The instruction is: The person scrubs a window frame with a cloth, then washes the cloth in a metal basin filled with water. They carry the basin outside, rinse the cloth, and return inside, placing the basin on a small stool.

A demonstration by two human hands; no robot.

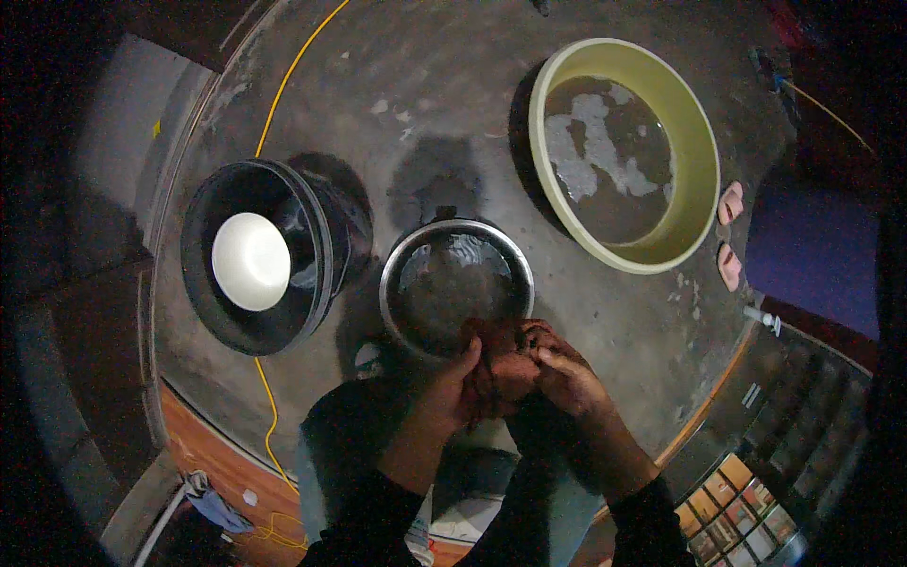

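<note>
My left hand (451,388) and my right hand (575,384) are close together in front of me. Between them they grip a reddish-brown, crumpled piece that looks like wet cloth (514,374); dim light hides its exact shape. Part of it hangs over the near right rim of a round basin with a shiny metal rim (391,264). Dark, cloudy liquid (453,294) fills that basin, with pale reflections at its far side.
Left of the basin, a black bucket (327,241) holds a white bowl (251,262). A large yellow-green tub (691,170) of foamy water stands at the far right, beside pink slippers (730,204). A yellow cord (283,88) runs along the concrete floor (453,92).
</note>
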